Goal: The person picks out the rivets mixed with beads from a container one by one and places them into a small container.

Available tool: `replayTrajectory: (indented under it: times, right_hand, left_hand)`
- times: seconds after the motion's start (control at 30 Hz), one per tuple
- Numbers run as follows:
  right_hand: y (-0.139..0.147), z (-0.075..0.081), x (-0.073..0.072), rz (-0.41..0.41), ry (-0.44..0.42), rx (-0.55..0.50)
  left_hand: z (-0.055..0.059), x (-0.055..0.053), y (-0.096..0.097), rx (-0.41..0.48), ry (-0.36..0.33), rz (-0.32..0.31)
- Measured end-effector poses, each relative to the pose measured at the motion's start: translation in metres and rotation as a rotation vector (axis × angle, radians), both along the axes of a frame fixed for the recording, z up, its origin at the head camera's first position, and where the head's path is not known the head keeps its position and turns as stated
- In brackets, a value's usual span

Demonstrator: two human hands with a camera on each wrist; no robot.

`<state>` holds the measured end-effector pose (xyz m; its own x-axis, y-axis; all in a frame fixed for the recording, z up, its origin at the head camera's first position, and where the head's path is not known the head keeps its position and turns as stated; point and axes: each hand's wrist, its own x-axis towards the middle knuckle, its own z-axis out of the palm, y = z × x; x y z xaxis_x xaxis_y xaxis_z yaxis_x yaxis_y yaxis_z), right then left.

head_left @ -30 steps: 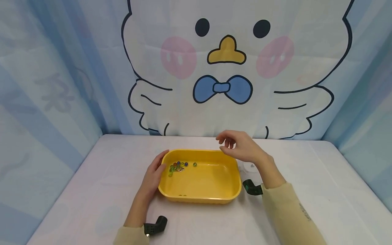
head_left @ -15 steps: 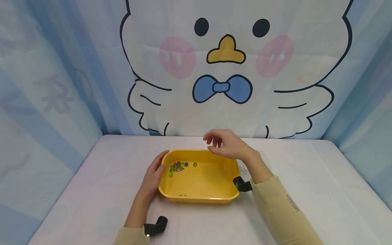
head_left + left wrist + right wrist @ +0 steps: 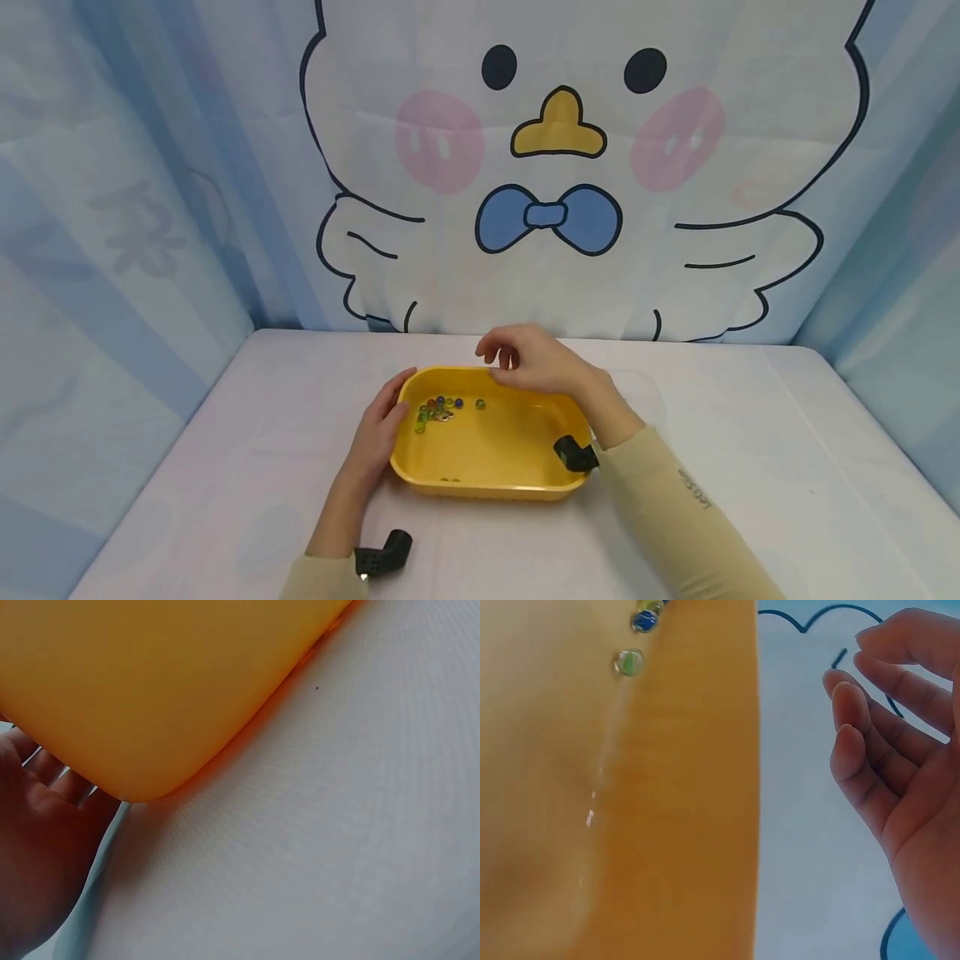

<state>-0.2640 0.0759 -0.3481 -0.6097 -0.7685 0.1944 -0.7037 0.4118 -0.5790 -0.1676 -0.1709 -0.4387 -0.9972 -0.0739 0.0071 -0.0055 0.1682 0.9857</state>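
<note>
Table (image 3: 750,417), white, lower half of frame. Tray (image 3: 495,442), yellow, below centre. Left hand (image 3: 377,429), left of centre: clamped on tray's left edge. Right hand (image 3: 536,360), just right of centre, near far rim: fingers loosely curled, empty. Marbles (image 3: 440,411), multicoloured, mostly clustered at tray's upper left.

Behind a pale table (image 3: 810,450) hangs a light-blue curtain (image 3: 480,287) printed with a cartoon bird (image 3: 566,50) wearing a blue bow tie (image 3: 546,215).
</note>
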Motion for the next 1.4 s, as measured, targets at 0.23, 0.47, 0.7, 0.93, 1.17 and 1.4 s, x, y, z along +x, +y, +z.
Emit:
replayTrajectory:
  times: [0.23,0.47,0.7,0.93,1.17,1.4]
  right_hand:
    - [-0.014,-0.005,0.002,0.027,-0.056,0.086]
    - [-0.024,-0.009,0.003,0.061,-0.077,0.096]
    - [-0.031,-0.013,0.004,0.088,-0.079,0.114]
    - [-0.038,-0.016,0.003,0.113,-0.07,0.141]
    - [-0.043,-0.02,0.002,0.147,-0.056,0.165]
    - [-0.047,-0.024,0.002,0.151,-0.062,0.205]
  left_hand:
    - [0.0,-0.001,0.0,-0.002,0.005,-0.002]
    - [-0.001,-0.002,0.0,-0.004,0.003,0.003]
    - [-0.002,-0.002,-0.001,-0.009,0.009,0.002]
    - [0.0,-0.001,-0.001,-0.009,0.011,-0.006]
    - [0.0,-0.001,-0.001,-0.008,0.01,-0.007]
    - [0.0,0.0,-0.001,-0.008,0.01,-0.008]
